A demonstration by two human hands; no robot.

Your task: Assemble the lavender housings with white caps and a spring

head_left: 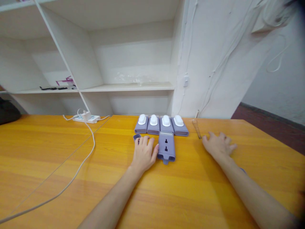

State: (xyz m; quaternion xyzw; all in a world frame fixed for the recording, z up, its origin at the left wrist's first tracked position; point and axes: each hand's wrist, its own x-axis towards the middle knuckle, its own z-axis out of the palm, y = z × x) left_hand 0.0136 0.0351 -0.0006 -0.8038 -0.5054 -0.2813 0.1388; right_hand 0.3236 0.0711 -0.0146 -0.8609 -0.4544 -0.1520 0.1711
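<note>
Head view: landmark is the slotted case (169,145), lavender, laid flat on the wooden surface (190,197). Two dark slots are faced up, end tab pointed toward the wearer.

Four lavender cases (153,128) are lined up side by side directly behind the slotted case, the row extended to both sides of it. A white oval piece (166,120) is set on top of each.

Left hand (144,154) is placed just left of the slotted case, thumb tip brought up to its left edge; contact there cannot be confirmed. Fingers are half bent over a small lavender piece (136,136), farther left of the slotted case and partly covered. Whether that piece is gripped or only touched cannot be told.

Right hand (218,144) is held well to the right of the slotted case, motion-blurred. Its fingers are spread apart; contact with the surface is unclear. Its thumb is just beside the near end of a wire coil (196,128), which is located right of the slotted case and a little behind it. A bluish object (243,170), mostly hidden by the right forearm, is seen farther right; it can't be identified.

A white power strip (94,119) is placed well left of and behind the slotted case, a plug (85,115) inserted. A white shelf unit (133,87) is positioned beyond.
</note>
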